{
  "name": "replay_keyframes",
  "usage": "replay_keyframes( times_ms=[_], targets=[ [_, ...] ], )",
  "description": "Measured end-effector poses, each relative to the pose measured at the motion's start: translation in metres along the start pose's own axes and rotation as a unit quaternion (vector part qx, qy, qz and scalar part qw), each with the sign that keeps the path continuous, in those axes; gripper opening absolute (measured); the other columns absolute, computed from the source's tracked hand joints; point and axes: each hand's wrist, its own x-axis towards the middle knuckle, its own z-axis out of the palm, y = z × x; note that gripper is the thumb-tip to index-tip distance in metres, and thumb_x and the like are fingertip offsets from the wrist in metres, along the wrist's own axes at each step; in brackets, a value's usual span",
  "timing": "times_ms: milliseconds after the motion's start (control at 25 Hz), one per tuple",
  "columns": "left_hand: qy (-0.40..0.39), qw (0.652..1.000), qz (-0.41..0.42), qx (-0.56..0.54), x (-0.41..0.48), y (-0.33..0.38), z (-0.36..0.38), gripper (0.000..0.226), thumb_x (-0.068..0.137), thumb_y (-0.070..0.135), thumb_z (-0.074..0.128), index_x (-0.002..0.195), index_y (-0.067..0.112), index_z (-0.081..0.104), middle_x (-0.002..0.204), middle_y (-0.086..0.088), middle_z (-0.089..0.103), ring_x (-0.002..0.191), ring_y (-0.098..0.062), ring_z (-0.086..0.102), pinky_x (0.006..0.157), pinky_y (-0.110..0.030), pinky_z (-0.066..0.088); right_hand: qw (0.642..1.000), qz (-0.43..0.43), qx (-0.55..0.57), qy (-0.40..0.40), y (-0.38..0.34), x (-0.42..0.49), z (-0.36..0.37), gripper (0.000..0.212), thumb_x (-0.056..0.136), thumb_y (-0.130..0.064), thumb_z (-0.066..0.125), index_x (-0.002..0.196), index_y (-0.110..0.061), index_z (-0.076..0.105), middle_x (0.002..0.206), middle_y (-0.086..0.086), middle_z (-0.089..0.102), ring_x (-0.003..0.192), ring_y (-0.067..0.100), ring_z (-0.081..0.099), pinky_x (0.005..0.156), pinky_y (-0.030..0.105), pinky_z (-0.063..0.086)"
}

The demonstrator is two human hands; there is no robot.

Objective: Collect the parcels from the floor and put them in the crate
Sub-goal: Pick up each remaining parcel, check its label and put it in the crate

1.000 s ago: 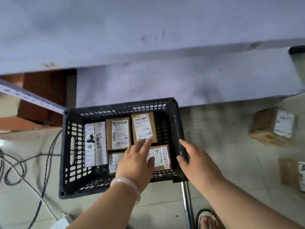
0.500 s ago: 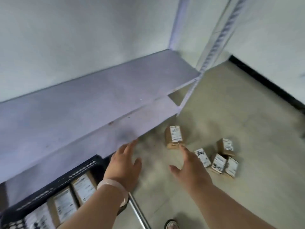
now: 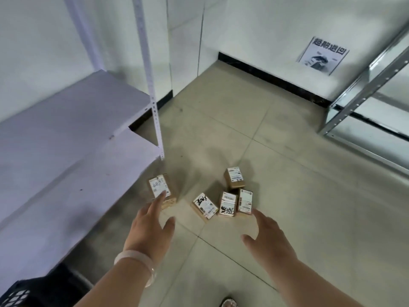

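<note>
Five parcels lie on the floor (image 3: 309, 207): a single parcel (image 3: 159, 187) beside the shelf (image 3: 66, 134) at the left, and a group of four (image 3: 228, 203) just right of it. The left hand (image 3: 150, 229) and the right hand (image 3: 267, 238) reach toward them, fingers spread apart, holding nothing. The black crate (image 3: 20, 293) is in the near left corner.

From the crate (image 3: 15, 293), left grip (image 3: 148, 227) and right grip (image 3: 266, 237) moved toward parcels (image 3: 204, 206).

On the floor (image 3: 287, 185), one parcel (image 3: 158, 187) lies just right of the shelf (image 3: 66, 134); four parcels (image 3: 228, 203) cluster further right. The crate (image 3: 15, 293) sits lower left, beside the shelf. A rack (image 3: 354, 96) stands far right.
</note>
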Motion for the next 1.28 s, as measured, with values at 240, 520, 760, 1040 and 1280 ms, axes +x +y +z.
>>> replay_keyframes(
  times_ms=[240, 520, 760, 1040, 1280],
  targets=[
    [-0.063, 0.998, -0.020, 0.023, 0.048, 0.075, 0.069, 0.057, 0.088, 0.031, 0.058, 0.142, 0.035, 0.038, 0.141, -0.001, 0.044, 0.130, -0.019, 0.041, 0.110, -0.034, 0.032, 0.999, 0.049, -0.008, -0.003, 0.087, 0.080, -0.079, 0.074, 0.088, -0.045, 0.055, 0.148, -0.042, 0.013, 0.151, -0.005, 0.027, 0.136, 0.021, 0.036, 0.107, 0.037, 0.036],
    [-0.100, 0.995, -0.022, 0.012, 0.108, 0.139, 0.113, 0.053, 0.090, 0.029, 0.055, 0.141, 0.037, 0.038, 0.126, 0.002, 0.059, 0.115, -0.014, 0.056, 0.101, -0.034, 0.042, 0.997, 0.081, -0.005, -0.002, 0.131, 0.154, -0.134, 0.069, 0.088, -0.044, 0.056, 0.147, -0.037, 0.022, 0.147, 0.000, 0.037, 0.132, 0.023, 0.042, 0.107, 0.038, 0.037],
    [-0.099, 0.993, -0.062, -0.012, 0.174, 0.163, 0.141, 0.052, 0.091, 0.031, 0.053, 0.141, 0.035, 0.038, 0.130, 0.000, 0.055, 0.114, -0.016, 0.055, 0.096, -0.028, 0.040, 0.997, 0.055, 0.031, -0.046, 0.118, 0.200, -0.144, 0.057, 0.091, -0.041, 0.054, 0.143, -0.038, 0.032, 0.137, -0.001, 0.050, 0.120, 0.019, 0.052, 0.100, 0.033, 0.042],
    [-0.151, 0.987, -0.043, -0.018, 0.273, 0.177, 0.187, 0.055, 0.092, 0.038, 0.049, 0.143, 0.044, 0.026, 0.145, 0.005, 0.039, 0.129, -0.015, 0.045, 0.109, -0.041, 0.037, 0.994, 0.035, 0.097, -0.041, 0.097, 0.309, -0.172, 0.051, 0.090, -0.031, 0.060, 0.138, -0.033, 0.043, 0.128, -0.001, 0.057, 0.111, 0.012, 0.056, 0.087, 0.024, 0.040],
    [-0.158, 0.984, -0.076, 0.012, 0.324, 0.134, 0.256, 0.057, 0.093, 0.039, 0.048, 0.145, 0.044, 0.024, 0.146, 0.004, 0.035, 0.131, -0.016, 0.042, 0.111, -0.042, 0.035, 0.988, 0.031, 0.121, -0.088, 0.109, 0.413, -0.104, 0.053, 0.090, -0.031, 0.061, 0.139, -0.034, 0.042, 0.133, 0.001, 0.054, 0.117, 0.014, 0.055, 0.094, 0.027, 0.043]
  ],
)
